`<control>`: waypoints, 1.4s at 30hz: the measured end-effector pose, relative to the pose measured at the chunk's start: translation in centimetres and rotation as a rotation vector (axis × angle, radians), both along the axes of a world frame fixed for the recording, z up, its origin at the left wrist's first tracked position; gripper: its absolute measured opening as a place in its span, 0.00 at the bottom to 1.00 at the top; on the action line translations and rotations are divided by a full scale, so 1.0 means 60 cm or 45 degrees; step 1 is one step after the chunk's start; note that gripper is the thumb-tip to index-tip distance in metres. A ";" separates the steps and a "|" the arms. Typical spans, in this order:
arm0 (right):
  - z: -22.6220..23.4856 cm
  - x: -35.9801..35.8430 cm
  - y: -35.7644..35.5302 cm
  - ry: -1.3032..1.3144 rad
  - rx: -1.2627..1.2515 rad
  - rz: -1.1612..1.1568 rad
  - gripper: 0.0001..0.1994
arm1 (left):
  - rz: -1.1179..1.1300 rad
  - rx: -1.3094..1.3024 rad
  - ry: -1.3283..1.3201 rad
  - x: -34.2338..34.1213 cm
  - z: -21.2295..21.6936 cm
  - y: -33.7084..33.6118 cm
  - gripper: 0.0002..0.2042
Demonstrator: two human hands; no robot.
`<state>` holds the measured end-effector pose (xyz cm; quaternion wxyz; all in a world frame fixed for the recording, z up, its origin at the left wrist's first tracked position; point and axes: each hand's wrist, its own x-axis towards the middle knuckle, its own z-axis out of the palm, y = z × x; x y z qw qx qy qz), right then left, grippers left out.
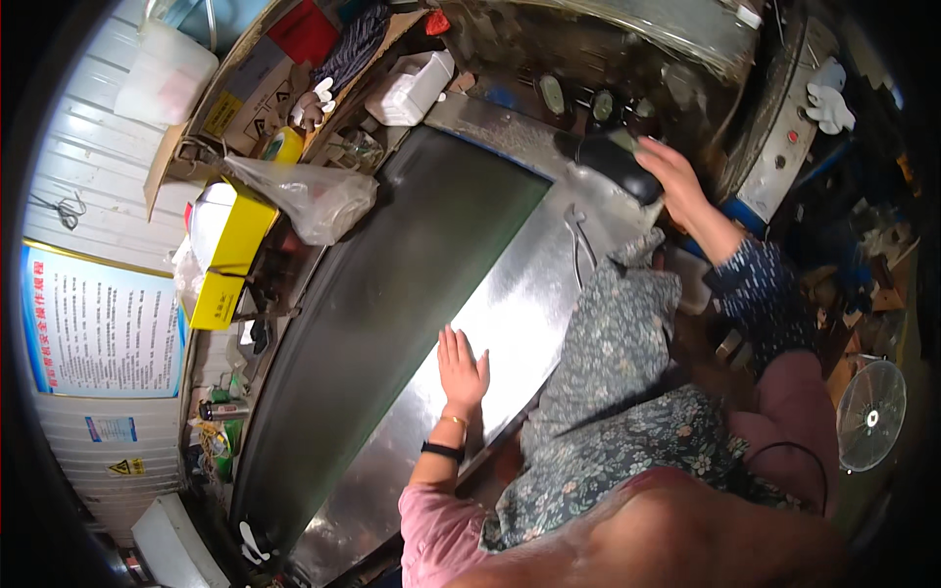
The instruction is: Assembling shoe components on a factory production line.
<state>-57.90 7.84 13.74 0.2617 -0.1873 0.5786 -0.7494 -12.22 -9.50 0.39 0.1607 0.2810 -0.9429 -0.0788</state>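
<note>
My left hand [462,375] lies flat, fingers stretched out, on a shiny metal tabletop [520,323], its fingertips close to the edge of a wide dark belt [392,265]. At the far right, my right hand [674,178] reaches to the end of a black, rounded object [616,165], whose kind I cannot make out. Its fingers are extended along that end; the thumb is hidden. Between the hands, an open-ended wrench-like tool [580,245] rests on the metal. A grey floral apron [618,363] hangs over the table's near edge.
Left of the belt, a cluttered ledge holds a yellow box [233,245], a clear plastic bag [314,196] and a white container [412,86]. Machinery with a button panel [779,162] and a white glove [829,108] stands at the far right. A round fan [871,417] is at right.
</note>
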 end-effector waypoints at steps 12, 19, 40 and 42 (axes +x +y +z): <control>-0.170 -0.263 -0.450 1.451 1.674 0.065 0.41 | 0.131 0.161 -0.096 -0.023 0.018 -0.003 0.33; -0.210 -0.353 -0.422 1.181 1.297 0.310 0.53 | 0.144 0.234 -0.131 -0.023 0.008 -0.002 0.34; -0.237 -0.450 -0.219 1.622 1.602 -0.258 0.31 | 0.115 0.153 -0.188 -0.026 0.013 0.002 0.33; -0.248 -0.428 -0.200 1.485 2.119 -0.267 0.34 | 0.115 0.130 -0.236 -0.021 0.016 0.000 0.33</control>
